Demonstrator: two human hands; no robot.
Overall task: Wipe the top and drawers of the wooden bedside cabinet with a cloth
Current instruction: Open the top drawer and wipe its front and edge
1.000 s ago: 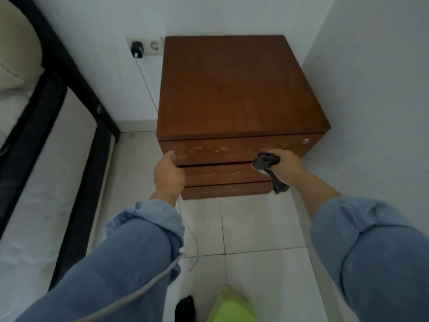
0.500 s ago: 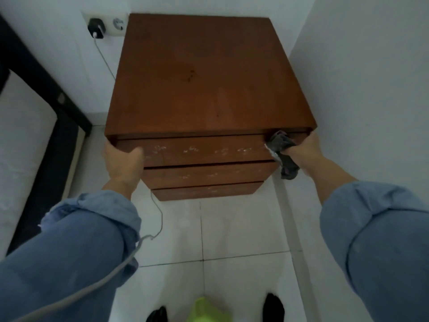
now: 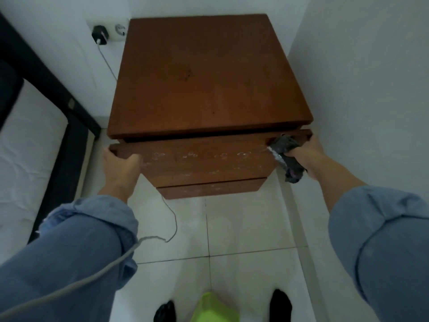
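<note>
Both hands, left hand [image 3: 120, 167] and right hand [image 3: 310, 151], on drawer [image 3: 209, 156] ends.

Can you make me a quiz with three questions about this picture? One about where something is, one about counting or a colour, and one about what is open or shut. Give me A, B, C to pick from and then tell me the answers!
1. Where is the grey cloth?
A. On the floor
B. In the right hand, at the top drawer's right end
C. On top of the cabinet

2. How many drawer fronts does the wooden cabinet show?
A. One
B. Three
C. Five

3. What state is the top drawer in?
A. Pulled out a little
B. Shut tight
C. Taken out and lying on the floor

Answers:
1. B: the cloth is bunched in the right hand's grip against the drawer's right end.
2. B: three wooden fronts are stacked under the top.
3. A: a dark gap shows under the top, and the left hand holds the drawer's other end.
</note>
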